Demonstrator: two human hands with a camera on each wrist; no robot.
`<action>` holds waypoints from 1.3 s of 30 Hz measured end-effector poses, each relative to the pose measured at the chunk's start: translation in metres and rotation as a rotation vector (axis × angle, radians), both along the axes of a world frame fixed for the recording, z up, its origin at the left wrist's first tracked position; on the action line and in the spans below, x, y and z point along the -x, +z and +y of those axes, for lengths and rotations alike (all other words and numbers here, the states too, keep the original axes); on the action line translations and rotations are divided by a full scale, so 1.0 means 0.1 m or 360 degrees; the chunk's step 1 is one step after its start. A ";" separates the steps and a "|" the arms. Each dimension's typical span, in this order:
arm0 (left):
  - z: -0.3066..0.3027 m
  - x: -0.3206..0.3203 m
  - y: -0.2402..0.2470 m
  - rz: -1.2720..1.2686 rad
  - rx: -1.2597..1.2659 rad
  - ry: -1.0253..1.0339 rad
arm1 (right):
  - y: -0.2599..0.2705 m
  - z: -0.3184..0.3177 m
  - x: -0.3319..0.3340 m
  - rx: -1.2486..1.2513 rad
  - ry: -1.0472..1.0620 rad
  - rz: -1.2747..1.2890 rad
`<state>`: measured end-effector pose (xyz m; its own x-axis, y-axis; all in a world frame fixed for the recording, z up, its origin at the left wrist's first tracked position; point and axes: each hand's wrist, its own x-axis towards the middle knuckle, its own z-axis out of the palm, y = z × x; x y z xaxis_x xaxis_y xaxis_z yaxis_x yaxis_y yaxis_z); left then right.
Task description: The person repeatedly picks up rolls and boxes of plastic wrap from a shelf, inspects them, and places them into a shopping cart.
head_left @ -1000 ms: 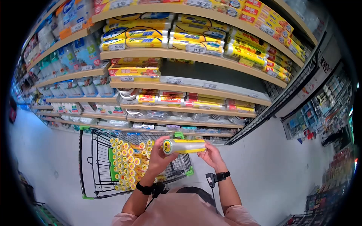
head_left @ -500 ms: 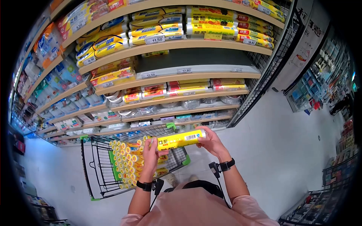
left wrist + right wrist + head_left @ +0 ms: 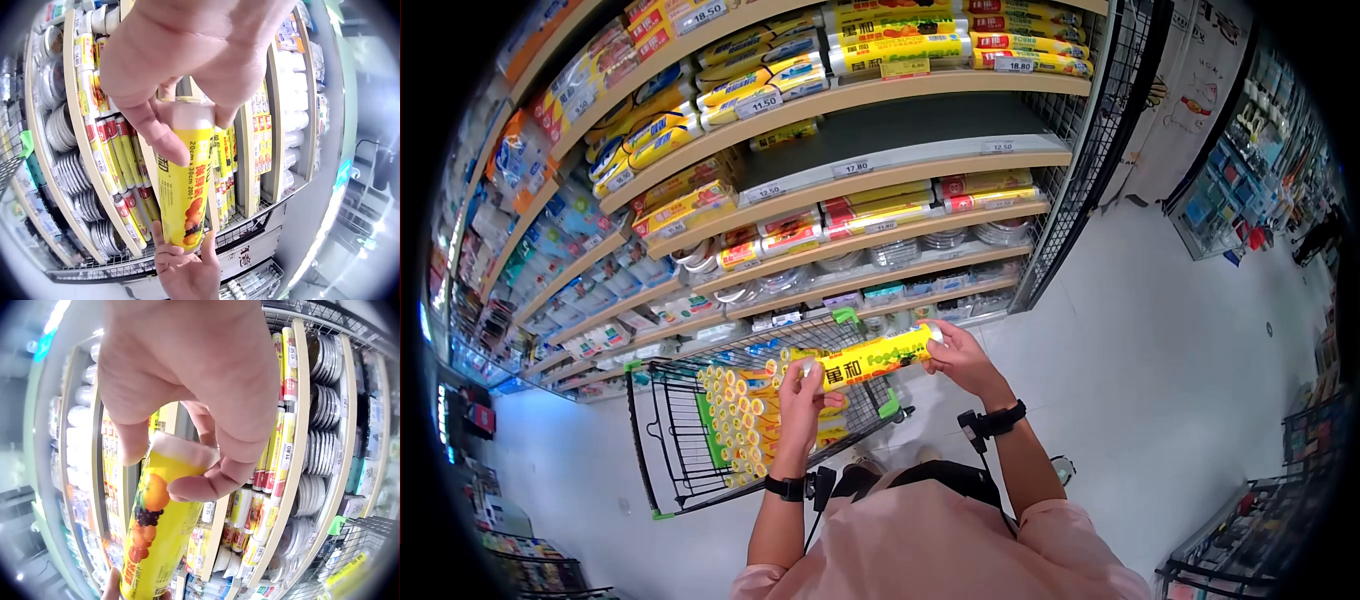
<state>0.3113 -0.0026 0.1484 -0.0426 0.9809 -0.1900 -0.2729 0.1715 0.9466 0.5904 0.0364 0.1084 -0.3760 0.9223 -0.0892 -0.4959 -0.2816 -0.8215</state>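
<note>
A yellow roll of food bags, printed with fruit and Chinese lettering, is held level between both hands above the front of the cart. My left hand grips its left end, thumb and fingers on opposite sides in the left wrist view. At the other end, my right hand pinches the roll near its whitish rim. The right wrist view shows fingers curled about that end. Below stands a shopping cart with many similar yellow rolls stacked on their sides, round ends facing left.
Ahead, shelves carry more yellow rolls, boxes and stacked plates. One dark shelf has a small yellow roll at its left. A black wire-mesh panel closes the shelf's right end. Pale floor stretches to the right.
The roll has turned in my hands, so its printed label now faces up instead of its clear side. My view has swung right along the shelves.
</note>
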 end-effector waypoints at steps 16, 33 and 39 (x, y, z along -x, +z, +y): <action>0.10 -0.05 -0.25 -0.0254 0.0217 -0.0015 | 0.22 -0.03 -0.10 -0.0233 -0.0100 -0.0224; 0.07 -0.17 -0.73 -0.0191 0.0773 -0.0616 | 0.81 -0.17 0.35 -0.0713 0.0037 -0.0642; 0.10 -0.18 -0.75 0.0482 -0.0192 -0.0391 | 0.65 -0.14 0.40 -0.0832 -0.0198 -0.0947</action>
<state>0.3294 0.0078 0.0735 0.1594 0.9833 -0.0875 0.0568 0.0793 0.9952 0.5509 0.0220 0.1736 -0.2927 0.9322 0.2128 0.0643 0.2412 -0.9683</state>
